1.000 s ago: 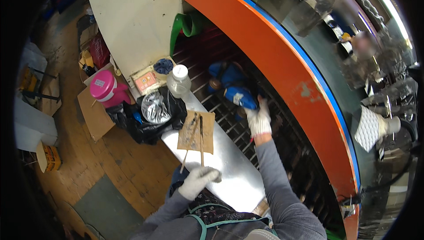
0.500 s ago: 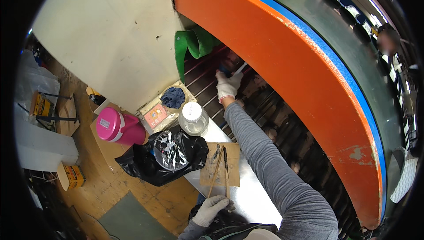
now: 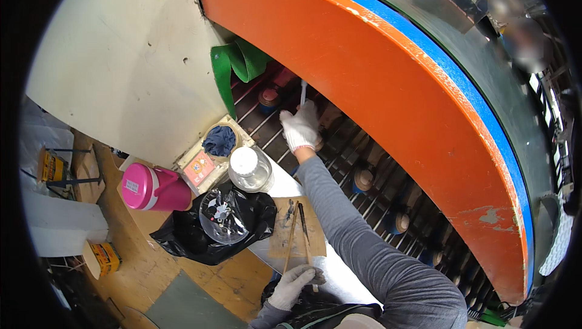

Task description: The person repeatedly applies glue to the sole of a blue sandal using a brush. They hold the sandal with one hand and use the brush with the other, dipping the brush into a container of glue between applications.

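My right hand (image 3: 301, 126), in a white knit glove, reaches over a rack of parallel metal rods (image 3: 250, 109). It is closed on a slim whitish tool (image 3: 304, 91) that sticks out past the fingers; its kind is unclear. A round reddish-and-blue piece (image 3: 268, 99) sits between the rods just left of that hand. Low in the view, my left hand (image 3: 290, 288), in a white glove with dark-stained fingertips, is closed at the lower ends of two thin wooden sticks (image 3: 291, 241) lying over a brown board (image 3: 282, 247). Its grip is partly hidden.
A clear jar with white lid (image 3: 250, 171), a tub with dark blue cloth (image 3: 219, 140), a pink jug (image 3: 148, 189) and a black plastic bag (image 3: 182, 238) stand left. An orange curved panel (image 3: 388, 74) overhangs the rack. A green strip (image 3: 223, 80) hangs behind.
My right hand has pulled back slightly toward me, and the white tool has swung more upright. The round piece beside it now shows clearly. The whole view has shifted a little.
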The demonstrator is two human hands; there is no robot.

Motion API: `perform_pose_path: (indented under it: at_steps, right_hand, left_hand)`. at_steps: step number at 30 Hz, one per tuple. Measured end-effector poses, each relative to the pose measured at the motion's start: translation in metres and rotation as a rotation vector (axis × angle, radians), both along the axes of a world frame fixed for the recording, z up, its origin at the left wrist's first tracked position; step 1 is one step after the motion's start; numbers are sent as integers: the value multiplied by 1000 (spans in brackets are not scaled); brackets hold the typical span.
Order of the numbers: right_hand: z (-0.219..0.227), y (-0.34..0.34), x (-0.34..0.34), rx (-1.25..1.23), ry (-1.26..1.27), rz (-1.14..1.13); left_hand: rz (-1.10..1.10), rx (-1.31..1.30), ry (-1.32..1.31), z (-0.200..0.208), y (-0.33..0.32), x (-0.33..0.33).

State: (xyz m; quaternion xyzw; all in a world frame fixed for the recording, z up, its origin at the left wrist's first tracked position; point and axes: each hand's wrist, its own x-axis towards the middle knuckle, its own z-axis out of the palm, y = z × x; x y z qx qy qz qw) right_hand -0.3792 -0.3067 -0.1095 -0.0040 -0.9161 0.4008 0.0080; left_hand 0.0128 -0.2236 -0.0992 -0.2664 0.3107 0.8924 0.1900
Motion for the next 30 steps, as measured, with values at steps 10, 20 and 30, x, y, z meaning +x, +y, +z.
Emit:
perform_pose_path:
  at_steps: [10,20,30]
  right_hand:
    - [20,100,23,-103,-264,15]
    - [127,310,210,-941,-514,387]
    - [121,476,461,-259,-68,-57]
  left_hand:
    - [112,-54,44,8,9,4]
    - [78,80,131,17,30,-6]
    - [-266,282,201,18,124,74]
